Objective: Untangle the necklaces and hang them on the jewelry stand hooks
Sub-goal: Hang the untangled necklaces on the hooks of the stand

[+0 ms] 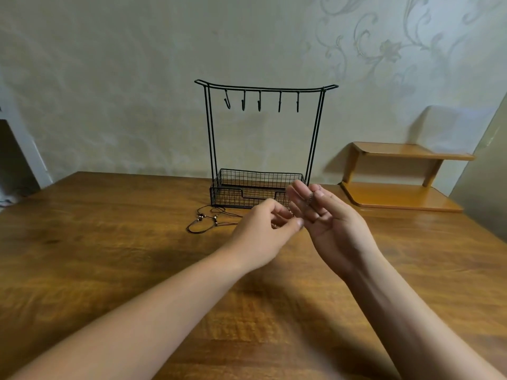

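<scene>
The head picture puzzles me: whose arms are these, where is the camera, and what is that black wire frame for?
No machine here: a person wears a camera on the head, looking down at their own arms. The left hand pinches at a thin metal chain draped over the raised right hand. The black frame is a jewelry stand with five bare hooks and a basket base. It stands on a wooden table, where a dark beaded cord necklace lies. A small wooden shelf sits to the right.
</scene>
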